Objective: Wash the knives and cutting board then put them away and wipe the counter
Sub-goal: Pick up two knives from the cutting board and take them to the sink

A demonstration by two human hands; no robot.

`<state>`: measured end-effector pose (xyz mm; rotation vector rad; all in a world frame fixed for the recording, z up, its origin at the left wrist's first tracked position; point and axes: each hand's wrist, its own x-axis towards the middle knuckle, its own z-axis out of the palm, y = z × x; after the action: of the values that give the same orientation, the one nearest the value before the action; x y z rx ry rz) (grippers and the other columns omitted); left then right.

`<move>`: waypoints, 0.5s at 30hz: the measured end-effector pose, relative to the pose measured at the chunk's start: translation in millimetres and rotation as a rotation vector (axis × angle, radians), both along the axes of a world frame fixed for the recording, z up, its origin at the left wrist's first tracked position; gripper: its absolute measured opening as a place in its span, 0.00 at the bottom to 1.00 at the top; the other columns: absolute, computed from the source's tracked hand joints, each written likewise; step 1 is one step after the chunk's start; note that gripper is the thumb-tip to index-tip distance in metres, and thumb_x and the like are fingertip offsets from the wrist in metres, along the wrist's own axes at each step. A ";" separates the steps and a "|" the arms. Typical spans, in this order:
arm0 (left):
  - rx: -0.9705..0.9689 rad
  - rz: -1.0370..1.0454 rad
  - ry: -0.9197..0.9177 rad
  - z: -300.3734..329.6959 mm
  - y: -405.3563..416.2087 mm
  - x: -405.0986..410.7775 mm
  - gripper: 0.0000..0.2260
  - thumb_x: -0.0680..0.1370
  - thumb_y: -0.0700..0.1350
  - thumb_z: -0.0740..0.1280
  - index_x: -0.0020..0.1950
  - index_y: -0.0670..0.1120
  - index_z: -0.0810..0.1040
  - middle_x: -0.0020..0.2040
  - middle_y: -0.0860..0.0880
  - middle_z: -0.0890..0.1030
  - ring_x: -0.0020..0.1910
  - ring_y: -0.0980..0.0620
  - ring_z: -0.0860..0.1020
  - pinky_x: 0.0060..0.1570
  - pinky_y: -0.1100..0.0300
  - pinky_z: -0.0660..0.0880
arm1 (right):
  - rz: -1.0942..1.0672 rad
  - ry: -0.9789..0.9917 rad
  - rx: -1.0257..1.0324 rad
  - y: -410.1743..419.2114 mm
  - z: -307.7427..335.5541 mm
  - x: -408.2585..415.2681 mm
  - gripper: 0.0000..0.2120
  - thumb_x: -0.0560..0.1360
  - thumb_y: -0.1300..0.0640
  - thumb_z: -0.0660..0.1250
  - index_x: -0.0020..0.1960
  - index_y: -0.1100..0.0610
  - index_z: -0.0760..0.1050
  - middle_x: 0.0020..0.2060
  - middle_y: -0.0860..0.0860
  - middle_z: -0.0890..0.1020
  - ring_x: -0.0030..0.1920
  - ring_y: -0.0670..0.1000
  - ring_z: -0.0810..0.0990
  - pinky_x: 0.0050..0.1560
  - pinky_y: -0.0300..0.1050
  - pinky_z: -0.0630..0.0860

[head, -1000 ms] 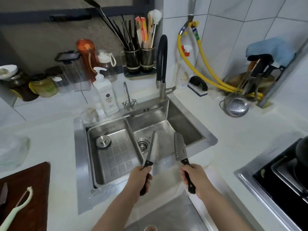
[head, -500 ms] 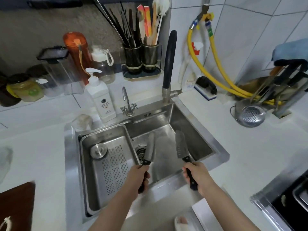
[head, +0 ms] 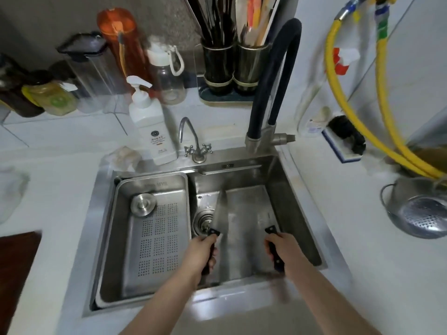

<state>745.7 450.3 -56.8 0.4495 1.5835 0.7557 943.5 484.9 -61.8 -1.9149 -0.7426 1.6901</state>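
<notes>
My left hand [head: 202, 253] grips the black handle of a pointed knife [head: 219, 213], whose blade points away over the sink basin beside the drain [head: 202, 221]. My right hand [head: 284, 252] grips the black handle of a wide-bladed knife [head: 267, 217]; its blade is blurred and blends with the steel of the sink [head: 302, 213]. Both knives are down inside the right part of the basin. A corner of the dark wooden cutting board [head: 17, 259] shows on the counter at the left edge.
A perforated steel tray [head: 157, 238] with a round plug fills the sink's left half. The black faucet [head: 273, 76], a small tap [head: 191, 139] and a soap pump bottle [head: 150, 122] stand behind. A colander [head: 420, 211], scrub brush [head: 346, 141] and yellow hoses [head: 358, 105] are at right.
Both hands have moved forward and lowered the knives into the sink basin. The view has come closer to the sink, leaving most of the cutting board out of frame.
</notes>
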 end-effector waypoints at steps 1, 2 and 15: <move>-0.002 0.024 0.003 -4.4 5.0 4.4 0.12 0.81 0.46 0.59 0.41 0.41 0.71 0.27 0.45 0.71 0.16 0.54 0.64 0.21 0.67 0.58 | 0.023 -0.001 -0.009 8.6 -4.8 3.4 0.13 0.77 0.62 0.61 0.34 0.61 0.70 0.18 0.51 0.72 0.17 0.48 0.67 0.21 0.36 0.63; -0.006 0.049 0.002 -8.9 10.2 8.6 0.13 0.82 0.47 0.57 0.41 0.40 0.72 0.27 0.45 0.71 0.15 0.54 0.64 0.21 0.67 0.59 | 0.044 -0.003 -0.016 17.1 -10.2 6.4 0.13 0.78 0.62 0.61 0.34 0.61 0.70 0.18 0.50 0.72 0.17 0.47 0.67 0.21 0.36 0.63; -0.140 0.193 -0.089 -93.0 74.0 46.5 0.09 0.80 0.46 0.60 0.42 0.43 0.72 0.24 0.46 0.69 0.16 0.52 0.65 0.20 0.69 0.61 | 0.027 -0.091 -0.121 75.7 -73.9 7.1 0.16 0.80 0.58 0.55 0.36 0.61 0.70 0.28 0.55 0.72 0.26 0.51 0.69 0.28 0.41 0.66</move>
<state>792.3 524.2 -149.8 0.1604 1.5991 0.7935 950.6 560.6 -135.7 -2.0849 -0.7181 1.7089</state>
